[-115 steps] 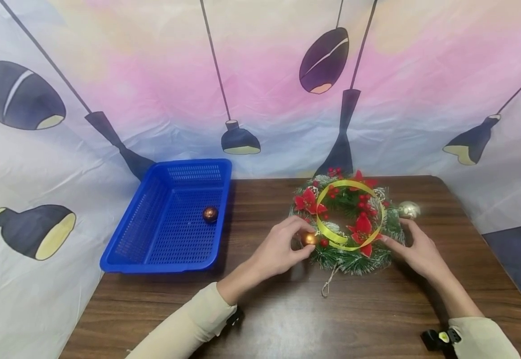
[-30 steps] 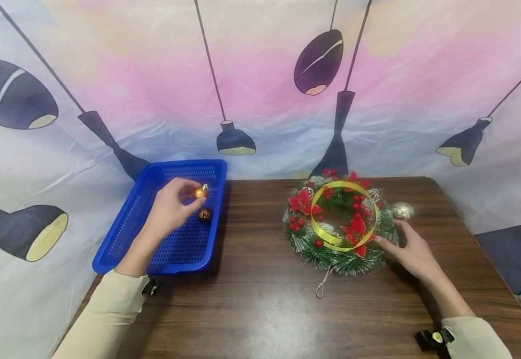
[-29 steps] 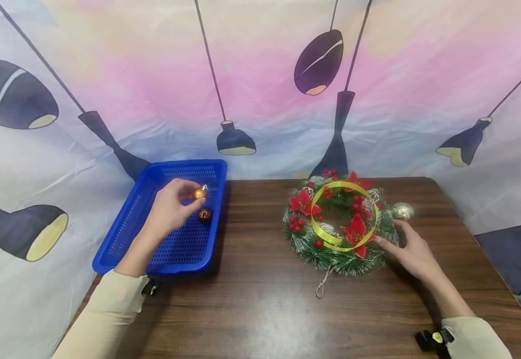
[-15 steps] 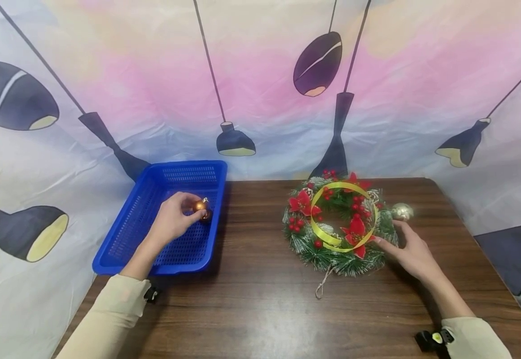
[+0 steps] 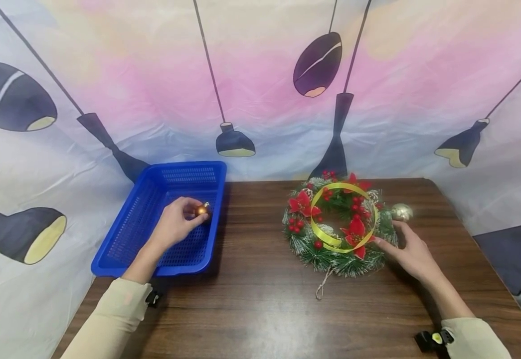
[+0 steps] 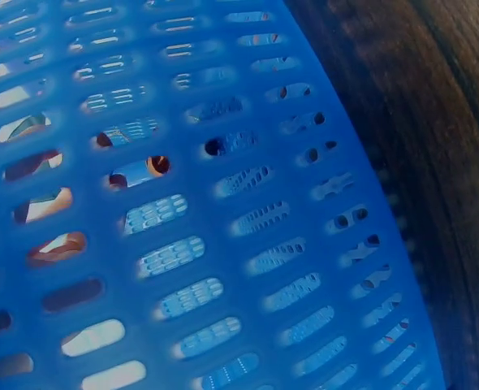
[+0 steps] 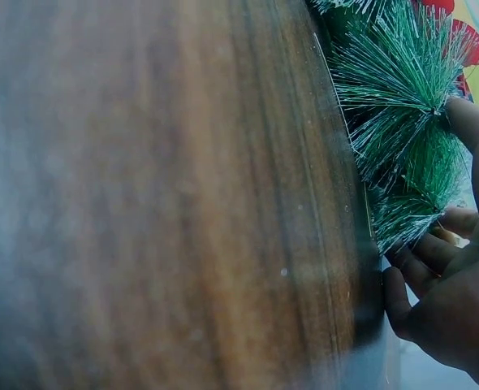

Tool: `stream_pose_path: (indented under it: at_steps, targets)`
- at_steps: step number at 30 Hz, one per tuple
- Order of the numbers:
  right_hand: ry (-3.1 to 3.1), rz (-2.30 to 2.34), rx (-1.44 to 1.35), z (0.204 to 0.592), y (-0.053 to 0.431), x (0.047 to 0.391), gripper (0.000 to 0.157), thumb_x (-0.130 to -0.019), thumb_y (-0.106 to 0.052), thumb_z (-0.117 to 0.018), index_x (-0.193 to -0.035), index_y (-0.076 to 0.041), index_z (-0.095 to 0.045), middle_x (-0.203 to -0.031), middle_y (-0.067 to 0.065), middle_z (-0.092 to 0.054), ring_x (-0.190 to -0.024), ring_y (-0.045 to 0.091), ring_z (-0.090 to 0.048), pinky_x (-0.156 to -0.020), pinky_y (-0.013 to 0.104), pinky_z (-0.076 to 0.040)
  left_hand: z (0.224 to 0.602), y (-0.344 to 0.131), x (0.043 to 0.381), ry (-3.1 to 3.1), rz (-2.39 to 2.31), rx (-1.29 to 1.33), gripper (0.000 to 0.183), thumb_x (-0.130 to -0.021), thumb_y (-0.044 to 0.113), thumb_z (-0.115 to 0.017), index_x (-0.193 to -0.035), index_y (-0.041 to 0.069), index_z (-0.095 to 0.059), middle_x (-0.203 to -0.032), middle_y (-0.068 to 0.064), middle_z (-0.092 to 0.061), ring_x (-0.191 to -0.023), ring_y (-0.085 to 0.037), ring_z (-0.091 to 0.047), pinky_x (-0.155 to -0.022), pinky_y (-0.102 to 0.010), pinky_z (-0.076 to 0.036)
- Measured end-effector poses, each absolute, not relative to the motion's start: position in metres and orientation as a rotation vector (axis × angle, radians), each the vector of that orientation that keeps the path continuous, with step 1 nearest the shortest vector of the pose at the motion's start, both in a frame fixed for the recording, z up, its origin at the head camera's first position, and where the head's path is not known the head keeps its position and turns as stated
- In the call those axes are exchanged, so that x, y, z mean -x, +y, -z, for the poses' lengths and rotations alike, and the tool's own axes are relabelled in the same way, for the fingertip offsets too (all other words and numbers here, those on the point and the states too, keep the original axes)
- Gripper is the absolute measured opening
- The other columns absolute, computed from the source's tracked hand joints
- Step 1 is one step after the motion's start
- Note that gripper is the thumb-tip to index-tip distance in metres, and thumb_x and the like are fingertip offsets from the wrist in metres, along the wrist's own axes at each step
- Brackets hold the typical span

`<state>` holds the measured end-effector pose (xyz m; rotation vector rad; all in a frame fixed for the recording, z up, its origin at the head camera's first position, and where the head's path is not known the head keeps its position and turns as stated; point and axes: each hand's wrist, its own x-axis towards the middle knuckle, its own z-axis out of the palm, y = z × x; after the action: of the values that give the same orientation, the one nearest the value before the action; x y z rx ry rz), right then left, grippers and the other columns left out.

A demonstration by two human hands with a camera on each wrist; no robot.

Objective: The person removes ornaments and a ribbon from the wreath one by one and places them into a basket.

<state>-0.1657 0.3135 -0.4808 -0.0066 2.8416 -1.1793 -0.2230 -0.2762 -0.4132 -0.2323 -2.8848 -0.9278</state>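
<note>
The left hand [image 5: 176, 224] reaches into the blue basket [image 5: 125, 239] and pinches a small orange-gold bauble [image 5: 201, 210] between thumb and fingertips, low over the basket's floor near its right wall. The bauble is round, so it has no long axis to speak of; its little cap and hook point up and slightly right. Only this one bauble shows in the basket, the hand covering the floor just beside it. The left forearm runs in from the near edge of the tabletop [image 5: 260, 309], sleeve at the basket's near rim.

To the right of the basket, well apart from it, one wreath [image 5: 338, 224] lies flat, with a single yellow ribbon ring [image 5: 332, 239] across it. One pale gold bauble [image 5: 402, 212] sits at the wreath's right edge. The right hand [image 5: 415, 254] rests at the wreath's near right side, fingers loosely stretched, fingertips [image 7: 467, 122] touching the green needles, gripping nothing.
</note>
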Motion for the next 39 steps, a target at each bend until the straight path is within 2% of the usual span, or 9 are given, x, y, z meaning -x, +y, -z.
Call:
stream_pose_path:
  at_steps: [24,31,39]
  targets:
    - [2.858,1.156,0.003,0.4810,0.3165,0.1668,0.093,-0.101,-0.055,-0.066,-0.162,0.005,-0.027,-0.160,0.039,-0.032,-0.143,0.063,-0.032,-0.105,0.081,-0.032,0.4187,-0.2738,0.2232,-2.907,0.937,0.308,0.033,-0.096,0.015,-0.080,-0.121,-0.004,-0.067,-0.115,-0.021,-0.068,-0.102,-0.037,-0.072,-0.090,-0.054,-0.060]
    - [2.868,1.158,0.009,0.4818,0.3155,0.1665,0.092,-0.101,-0.053,-0.067,-0.161,0.005,-0.028,-0.159,0.039,-0.034,-0.142,0.063,-0.033,-0.104,0.081,-0.033,0.4173,-0.2755,0.2224,-2.888,0.929,0.348,0.036,-0.096,0.014,-0.080,-0.123,-0.005,-0.067,-0.119,-0.024,-0.066,-0.107,-0.041,-0.070,-0.094,-0.057,-0.058]
    - [2.876,1.164,0.020,0.4832,0.3130,0.1671,0.090,-0.102,-0.052,-0.067,-0.161,0.004,-0.029,-0.158,0.039,-0.035,-0.139,0.062,-0.037,-0.102,0.079,-0.037,0.4141,-0.2776,0.2234,-2.874,0.920,0.305,0.037,-0.099,0.019,-0.077,-0.126,-0.002,-0.066,-0.123,-0.021,-0.065,-0.112,-0.041,-0.069,-0.097,-0.058,-0.056]
